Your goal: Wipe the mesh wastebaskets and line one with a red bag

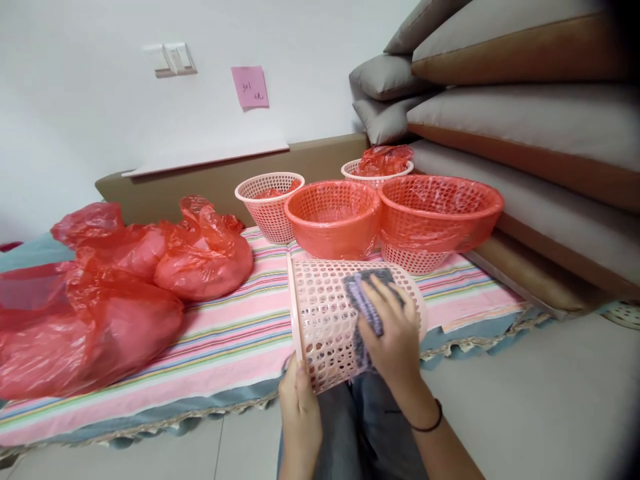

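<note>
A pale pink perforated plastic basket (325,313) lies on its side at the front edge of the cloth, above my lap. My left hand (301,400) grips its rim at the lower left, with the thumb on the near side. Against the basket's outer wall my right hand (393,330) presses a grey and purple cloth (367,303), its fingers closed over it. Part of the cloth hangs below the hand along the basket's side. A dark band circles my right wrist.
Behind stand baskets lined with red plastic bags, two in front (333,230) (440,223) and pink ones farther back (270,207). Filled red bags (205,260) rest at the left on the striped cloth (220,333). Stacked cushions (530,127) rise at the right, beside a white wall.
</note>
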The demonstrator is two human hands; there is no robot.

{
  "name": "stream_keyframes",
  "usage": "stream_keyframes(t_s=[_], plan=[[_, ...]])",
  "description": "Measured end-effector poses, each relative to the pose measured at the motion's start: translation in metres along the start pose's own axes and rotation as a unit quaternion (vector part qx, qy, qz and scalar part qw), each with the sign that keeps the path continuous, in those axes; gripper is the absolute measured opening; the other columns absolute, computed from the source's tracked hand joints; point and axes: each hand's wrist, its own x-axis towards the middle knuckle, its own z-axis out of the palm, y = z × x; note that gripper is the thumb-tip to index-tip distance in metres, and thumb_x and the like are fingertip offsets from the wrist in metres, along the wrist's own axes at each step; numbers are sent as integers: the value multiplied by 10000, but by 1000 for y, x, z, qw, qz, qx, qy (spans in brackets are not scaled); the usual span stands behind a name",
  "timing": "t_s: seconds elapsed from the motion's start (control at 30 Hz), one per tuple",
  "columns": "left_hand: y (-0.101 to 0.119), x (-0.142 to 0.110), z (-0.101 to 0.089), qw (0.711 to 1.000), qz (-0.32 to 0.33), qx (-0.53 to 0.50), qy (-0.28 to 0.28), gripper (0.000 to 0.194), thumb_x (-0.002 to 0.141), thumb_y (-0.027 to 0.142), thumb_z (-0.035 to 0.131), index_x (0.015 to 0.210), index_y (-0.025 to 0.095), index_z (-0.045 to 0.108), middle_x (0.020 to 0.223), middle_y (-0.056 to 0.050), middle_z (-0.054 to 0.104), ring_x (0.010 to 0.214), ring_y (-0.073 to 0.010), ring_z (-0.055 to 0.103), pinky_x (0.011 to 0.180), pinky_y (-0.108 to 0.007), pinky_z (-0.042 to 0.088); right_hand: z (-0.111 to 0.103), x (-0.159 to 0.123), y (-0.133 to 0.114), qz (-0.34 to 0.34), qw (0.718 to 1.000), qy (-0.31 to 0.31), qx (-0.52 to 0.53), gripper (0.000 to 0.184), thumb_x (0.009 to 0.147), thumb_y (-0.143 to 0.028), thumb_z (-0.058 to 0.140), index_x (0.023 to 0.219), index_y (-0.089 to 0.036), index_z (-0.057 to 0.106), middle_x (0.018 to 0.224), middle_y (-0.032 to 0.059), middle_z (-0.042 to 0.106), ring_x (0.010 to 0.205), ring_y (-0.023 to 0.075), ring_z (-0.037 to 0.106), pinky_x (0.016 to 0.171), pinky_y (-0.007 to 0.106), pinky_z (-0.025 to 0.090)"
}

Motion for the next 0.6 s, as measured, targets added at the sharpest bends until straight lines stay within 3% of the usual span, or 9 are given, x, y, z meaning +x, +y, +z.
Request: stream_keyframes(t_s=[0.13,0.23,0.33,0.5,0.6], plan=[[-4,0,0,1000,13,-3,-6,651,900,700,425,1144,158,690,1019,-132,749,1082,-313,678,1018,-449,496,-4,0,60,67,995,64,-30,410,936,-332,498,1299,-189,620,1370,97,608,1244,303,494,1097,529,369],[-4,1,-1,999,21,-10,-37,640,904,690,430,1173,167,682,1045,-132,750,1098,-310,675,1015,-448,504,-3,-2,72,86,992,89,-38,421,943,-333,485,1305,-162,614,1381,127,596,1229,305,510,1083,537,382],[-2,4,-4,999,25,-8,-31,644,905,686,436,1158,155,697,1067,-147,749,1169,-324,641,1022,-450,499,1,-8,46,88,990,91,-56,409,933,-325,501,1299,-184,618,1375,108,600,1241,332,475,1064,566,384],[6,8,-4,999,24,28,-15,679,919,687,392,1191,140,688,1170,-156,723,1162,-320,643,995,-444,516,7,-23,-42,-36,999,-10,15,454,919,-280,493,1365,-232,560,1447,55,536,1292,370,406,1039,590,366],[11,9,-5,996,39,80,9,677,923,685,375,1218,154,675,1192,-140,717,1111,-309,666,977,-439,526,9,-31,-75,-63,996,-26,63,436,916,-245,479,1338,-273,582,1439,10,546,1286,358,420,1028,556,371]])
